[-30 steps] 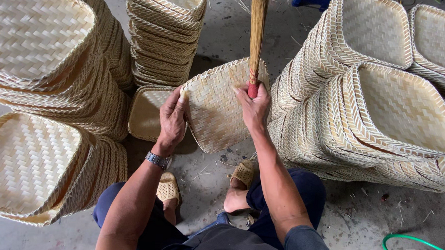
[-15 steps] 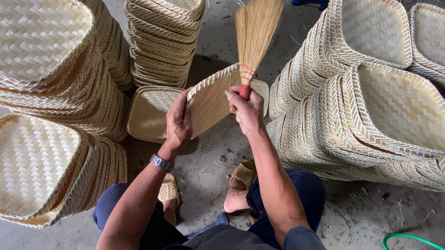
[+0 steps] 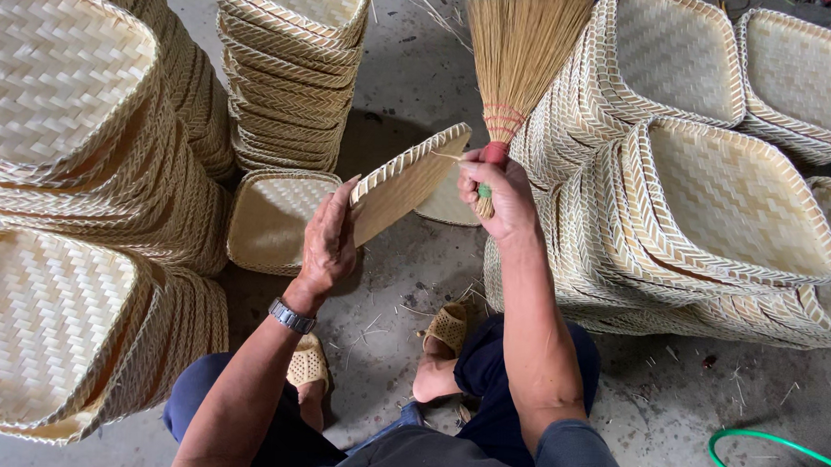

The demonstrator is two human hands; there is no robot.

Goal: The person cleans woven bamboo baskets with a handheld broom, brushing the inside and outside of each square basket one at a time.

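Note:
My left hand (image 3: pixel 328 240) grips the near edge of a square woven bamboo tray (image 3: pixel 408 180), which is tilted steeply so its rim faces me. My right hand (image 3: pixel 497 192) is closed around the handle of a small straw hand broom (image 3: pixel 517 53), bristles pointing up and away, right beside the tray's upper corner. A metal watch sits on my left wrist. Below the tray, another woven tray (image 3: pixel 273 217) lies flat on the concrete floor.
Tall stacks of woven trays stand at the left (image 3: pixel 65 111), front left (image 3: pixel 53 327), back centre (image 3: pixel 292 63) and right (image 3: pixel 730 198). My sandalled feet (image 3: pixel 444 331) rest on the concrete. A green hose (image 3: pixel 776 447) curls at the lower right.
The tray has turned from facing me to nearly edge-on. The broom has lifted so its bristles are now fully in sight above the tray.

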